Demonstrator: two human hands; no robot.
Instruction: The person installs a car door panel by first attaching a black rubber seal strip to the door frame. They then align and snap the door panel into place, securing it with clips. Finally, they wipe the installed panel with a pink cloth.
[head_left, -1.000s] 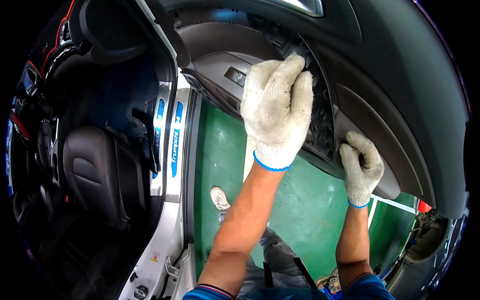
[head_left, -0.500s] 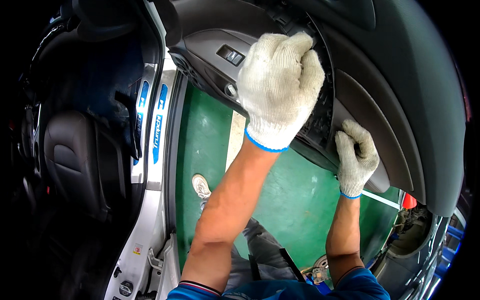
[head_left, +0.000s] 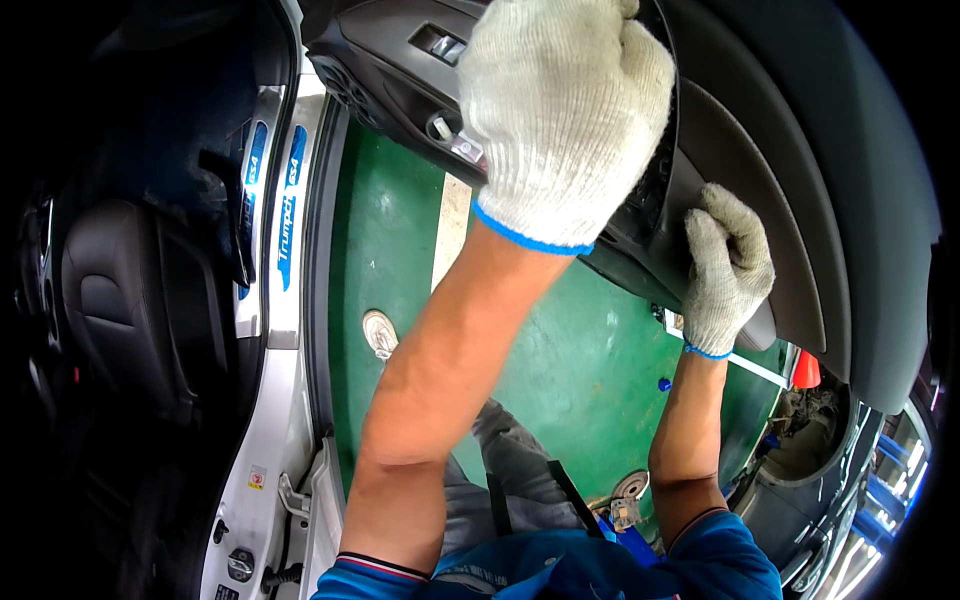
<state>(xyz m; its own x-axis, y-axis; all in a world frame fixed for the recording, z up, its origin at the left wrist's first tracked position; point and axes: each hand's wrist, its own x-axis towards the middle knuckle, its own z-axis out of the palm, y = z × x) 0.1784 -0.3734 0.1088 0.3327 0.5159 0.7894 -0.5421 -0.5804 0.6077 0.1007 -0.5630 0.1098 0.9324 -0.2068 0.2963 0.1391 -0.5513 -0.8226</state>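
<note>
My left hand [head_left: 568, 115], in a white knitted glove with a blue cuff, is closed in a fist over the upper part of the dark brown car door panel [head_left: 760, 165]. Its fingertips are turned away, so anything inside them is hidden. Lower on the panel is my right hand [head_left: 728, 270], gloved alike, its fingers curled toward the thumb close to the trim. I cannot make out what, if anything, they pinch. A window switch [head_left: 438, 44] and a pull-handle recess [head_left: 438, 126] with small pale items lie left of my left hand.
The car's door sill [head_left: 283, 225] and a dark seat [head_left: 135, 290] are at the left. Green floor [head_left: 560, 370] with a pale stripe [head_left: 451, 225] shows below the door. An orange-red object [head_left: 806, 370] and a round metal part [head_left: 630, 486] lie at the lower right.
My left hand has moved up and appears larger. The right hand has shifted up slightly, with its thumb and finger a little differently bent. The whole view has shifted a little.
</note>
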